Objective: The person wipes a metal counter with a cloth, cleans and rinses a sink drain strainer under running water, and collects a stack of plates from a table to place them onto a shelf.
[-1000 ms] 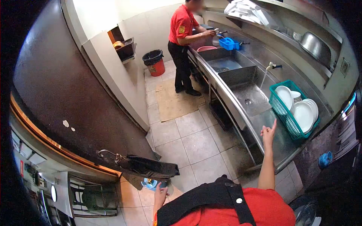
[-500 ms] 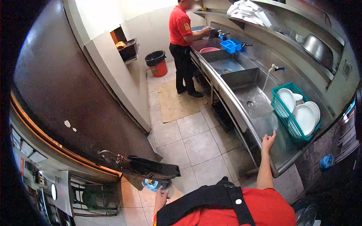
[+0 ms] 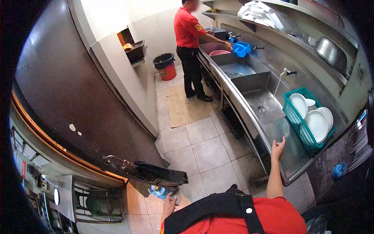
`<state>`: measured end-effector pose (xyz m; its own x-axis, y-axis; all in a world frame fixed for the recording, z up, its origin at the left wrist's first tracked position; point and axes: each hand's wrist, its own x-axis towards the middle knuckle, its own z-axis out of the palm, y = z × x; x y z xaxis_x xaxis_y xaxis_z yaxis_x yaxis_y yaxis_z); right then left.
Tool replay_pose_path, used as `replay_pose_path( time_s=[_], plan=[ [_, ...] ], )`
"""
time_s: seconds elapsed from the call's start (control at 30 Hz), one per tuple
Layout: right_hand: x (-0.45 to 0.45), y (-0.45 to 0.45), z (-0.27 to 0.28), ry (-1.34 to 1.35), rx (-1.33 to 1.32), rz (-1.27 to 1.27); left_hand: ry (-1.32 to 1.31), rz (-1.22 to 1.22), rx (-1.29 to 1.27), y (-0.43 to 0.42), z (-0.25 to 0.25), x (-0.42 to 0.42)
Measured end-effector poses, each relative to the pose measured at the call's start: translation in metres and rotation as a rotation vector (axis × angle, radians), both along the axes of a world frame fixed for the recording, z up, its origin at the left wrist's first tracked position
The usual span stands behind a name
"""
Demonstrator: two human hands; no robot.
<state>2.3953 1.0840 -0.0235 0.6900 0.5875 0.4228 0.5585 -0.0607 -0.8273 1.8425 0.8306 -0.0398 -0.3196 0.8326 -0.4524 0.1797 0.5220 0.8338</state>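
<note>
Your right hand [image 3: 277, 149], forefinger extended, was near the counter rim [image 3: 260, 130]; open floor [image 3: 212, 152] separated it from your left hand [image 3: 170, 203], fingers parted.

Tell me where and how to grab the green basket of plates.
I'd take the basket by the rim at both short ends, one hand each, from above: it is longer than wide, sits upright, and plates rise above the rim between those ends.

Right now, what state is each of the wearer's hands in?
Left hand: open, nothing seen in it.
Right hand: partly open, nothing seen in it, one finger extended near the teal plastic basket.
</note>
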Motion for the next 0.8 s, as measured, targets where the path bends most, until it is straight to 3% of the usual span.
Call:
replay_pose_path(
  time_s=[0.13, 0.2, 0.43, 0.8],
  plan=[
    [-0.001, -0.004, 0.008, -0.106, -0.024, -0.008, -0.008, -0.019, 0.006, 0.002, -0.003, 0.002],
    [-0.015, -0.012, 0.033, 0.070, -0.164, -0.012, -0.004, -0.031, 0.015, 0.002, -0.017, -0.002],
    [-0.001, -0.003, 0.003, -0.004, -0.118, -0.011, -0.009, -0.016, 0.005, 0.003, -0.008, 0.004],
    [-0.013, -0.008, 0.022, 0.031, -0.188, -0.038, 0.017, -0.026, 0.001, 0.001, -0.021, -0.001]
  ],
)
